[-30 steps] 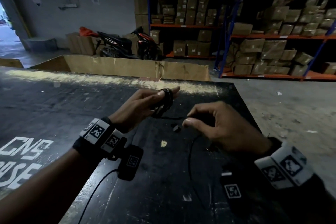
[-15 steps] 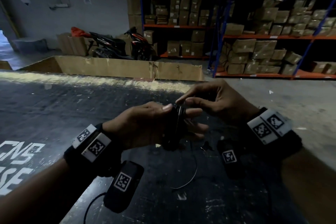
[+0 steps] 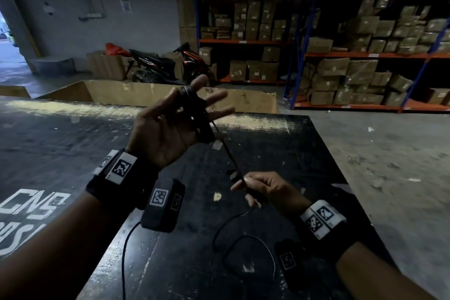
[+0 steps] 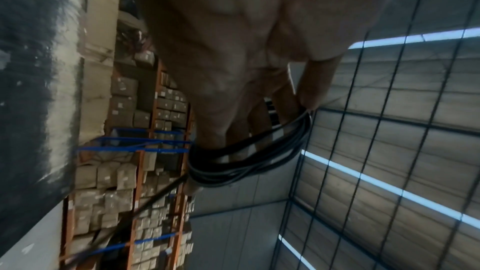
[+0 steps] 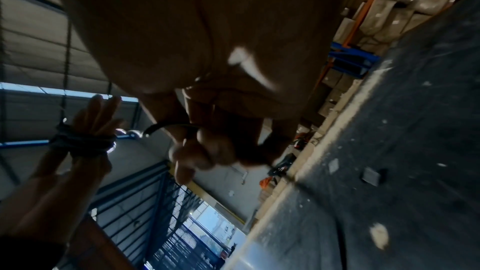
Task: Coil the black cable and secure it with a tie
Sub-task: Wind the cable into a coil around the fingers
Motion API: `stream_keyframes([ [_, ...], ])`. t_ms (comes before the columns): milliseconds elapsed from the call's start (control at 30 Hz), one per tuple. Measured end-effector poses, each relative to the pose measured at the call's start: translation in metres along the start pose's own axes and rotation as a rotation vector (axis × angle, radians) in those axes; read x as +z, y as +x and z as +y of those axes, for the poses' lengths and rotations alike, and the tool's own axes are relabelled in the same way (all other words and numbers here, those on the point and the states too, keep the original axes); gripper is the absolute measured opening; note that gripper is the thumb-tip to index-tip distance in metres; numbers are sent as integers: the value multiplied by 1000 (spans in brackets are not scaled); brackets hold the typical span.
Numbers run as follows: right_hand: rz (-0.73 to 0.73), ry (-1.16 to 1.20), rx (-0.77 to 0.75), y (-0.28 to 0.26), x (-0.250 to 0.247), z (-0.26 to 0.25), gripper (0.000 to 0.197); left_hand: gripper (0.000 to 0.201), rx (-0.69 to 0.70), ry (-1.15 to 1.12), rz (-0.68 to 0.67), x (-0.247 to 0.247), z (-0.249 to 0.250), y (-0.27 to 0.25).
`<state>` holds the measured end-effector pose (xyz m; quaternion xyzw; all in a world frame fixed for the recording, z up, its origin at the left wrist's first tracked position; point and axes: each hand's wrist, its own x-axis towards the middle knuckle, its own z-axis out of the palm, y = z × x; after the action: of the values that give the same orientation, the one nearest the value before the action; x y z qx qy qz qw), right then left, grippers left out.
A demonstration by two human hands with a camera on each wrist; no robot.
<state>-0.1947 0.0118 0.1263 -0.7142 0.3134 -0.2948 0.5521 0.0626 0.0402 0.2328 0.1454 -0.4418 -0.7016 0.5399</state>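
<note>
The black cable is wound in several turns as a coil (image 3: 194,107) around the straight, spread fingers of my raised left hand (image 3: 168,129). From the coil one strand (image 3: 229,153) runs taut down to my right hand (image 3: 263,190), which pinches it between thumb and fingers just above the table. The rest of the cable (image 3: 243,238) lies in loose loops on the black tabletop near my right wrist. The left wrist view shows the coil (image 4: 233,163) round the fingers, with the thumb touching it. In the right wrist view the coil (image 5: 80,141) sits on the left hand. I see no tie.
The black tabletop (image 3: 73,141) has white lettering at the left and small scraps (image 3: 217,196). An open cardboard crate (image 3: 155,95) stands just past its far edge. Motorbikes (image 3: 155,66) and shelving with boxes (image 3: 365,44) lie beyond. A thin wrist-camera lead (image 3: 126,251) hangs below my left arm.
My left hand has risen and spread its fingers with the coil on them. My right hand has dropped from the coil toward the lower right, pulling a strand taut.
</note>
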Motion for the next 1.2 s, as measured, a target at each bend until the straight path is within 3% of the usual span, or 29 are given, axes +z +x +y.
stream_keyframes([
  [100,91,4,78,-6,8,21,47,52,157,10,160,-13,15,2],
  [233,230,-4,-43,-16,12,29,39,51,255,78,309,-32,18,3],
  [467,60,-527,-195,-40,31,-12,21,43,250,192,463,-57,-5,6],
  [567,73,-576,-276,-48,33,-55,21,58,181,312,418,-55,-21,2],
  [733,159,-772,-411,-35,12,-111,18,37,-77,645,275,-35,-55,-11],
  [833,222,-814,-457,-23,-8,-131,15,40,-204,601,133,-16,-62,-23],
  [1000,239,-678,-485,-5,-33,-132,19,42,-255,343,-101,3,-58,-39],
  [1066,199,-561,-469,2,-35,-118,19,51,-262,219,-177,14,-54,-43],
  [1166,85,-188,-360,5,-23,-86,16,58,-234,65,-230,28,-46,-42],
  [1200,69,-94,-314,5,-15,-74,27,56,-215,23,-254,29,-44,-40],
])
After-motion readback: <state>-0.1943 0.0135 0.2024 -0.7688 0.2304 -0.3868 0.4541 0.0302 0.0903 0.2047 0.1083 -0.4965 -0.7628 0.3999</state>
